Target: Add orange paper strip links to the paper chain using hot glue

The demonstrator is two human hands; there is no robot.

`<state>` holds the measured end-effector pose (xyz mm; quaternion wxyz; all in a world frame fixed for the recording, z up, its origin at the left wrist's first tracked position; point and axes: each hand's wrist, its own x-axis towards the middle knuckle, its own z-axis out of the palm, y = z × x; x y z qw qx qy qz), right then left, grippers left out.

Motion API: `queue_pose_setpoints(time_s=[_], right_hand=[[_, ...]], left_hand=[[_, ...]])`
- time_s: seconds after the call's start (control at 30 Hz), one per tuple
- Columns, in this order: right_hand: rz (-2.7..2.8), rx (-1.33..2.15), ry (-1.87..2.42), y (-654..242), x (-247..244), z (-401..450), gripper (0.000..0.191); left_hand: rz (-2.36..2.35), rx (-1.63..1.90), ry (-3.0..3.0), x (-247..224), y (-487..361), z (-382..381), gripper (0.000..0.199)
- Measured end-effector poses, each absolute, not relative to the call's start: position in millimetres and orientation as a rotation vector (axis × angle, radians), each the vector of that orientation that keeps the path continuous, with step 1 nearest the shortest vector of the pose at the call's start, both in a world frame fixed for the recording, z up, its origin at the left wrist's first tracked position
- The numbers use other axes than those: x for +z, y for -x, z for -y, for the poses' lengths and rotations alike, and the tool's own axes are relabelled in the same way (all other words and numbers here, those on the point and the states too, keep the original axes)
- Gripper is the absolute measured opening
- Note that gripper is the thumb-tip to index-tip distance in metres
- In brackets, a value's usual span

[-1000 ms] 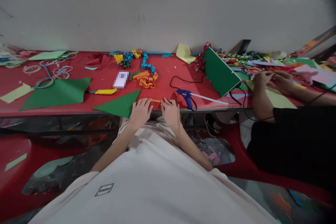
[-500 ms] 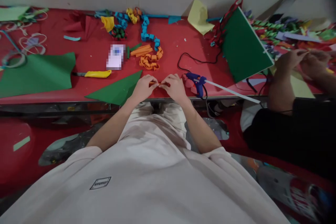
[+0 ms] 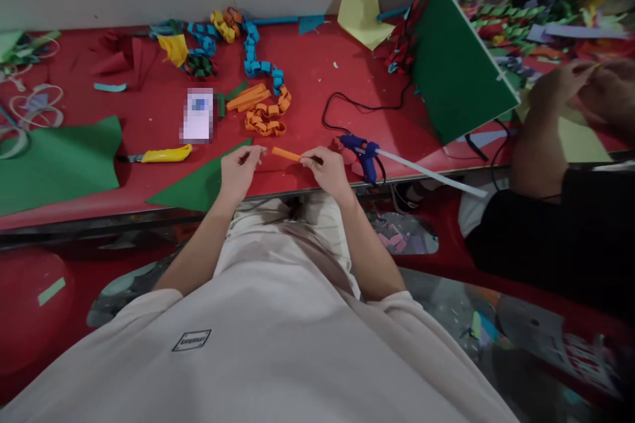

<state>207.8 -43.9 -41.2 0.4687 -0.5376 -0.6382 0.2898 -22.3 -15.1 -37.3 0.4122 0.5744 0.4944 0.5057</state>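
Note:
In the head view, my right hand (image 3: 327,168) pinches one end of an orange paper strip (image 3: 286,154), which points left above the red table. My left hand (image 3: 239,170) is off the strip's other end, over the corner of a green sheet (image 3: 196,182). Its thumb and fingertips are drawn together; whatever may be between them is too small to make out. Right of my right hand lies a blue glue gun (image 3: 364,157) with a long white glue stick (image 3: 431,174). Behind my hands are an orange paper chain (image 3: 266,120) and loose orange strips (image 3: 248,98).
A yellow cutter (image 3: 166,154) and a blurred-out phone-like rectangle (image 3: 197,115) lie to the left. The glue gun's black cord (image 3: 362,106) loops behind it. A green board (image 3: 459,66) leans at right. Beyond it, another person's hands (image 3: 590,82) work among paper scraps.
My left hand has drawn away leftward from the orange strip, which now shows flat in my right hand. The view has shifted slightly, so the table items appear further left.

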Motion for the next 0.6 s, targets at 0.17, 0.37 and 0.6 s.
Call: queue_pose_setpoints(time_s=[0.17,0.37,0.6], right_hand=[[1.738,0.664,1.364,-204,-38,50,0.012],[1.932,0.576,1.414,-198,-26,56,0.016],[2.071,0.585,1.343,-194,-27,52,0.026]], left_hand=[[-1.198,1.025,-1.794,-25,19,23,0.032],[-1.163,0.913,-1.863,-17,18,28,0.019],[-1.094,0.91,-1.839,-17,16,35,0.017]])
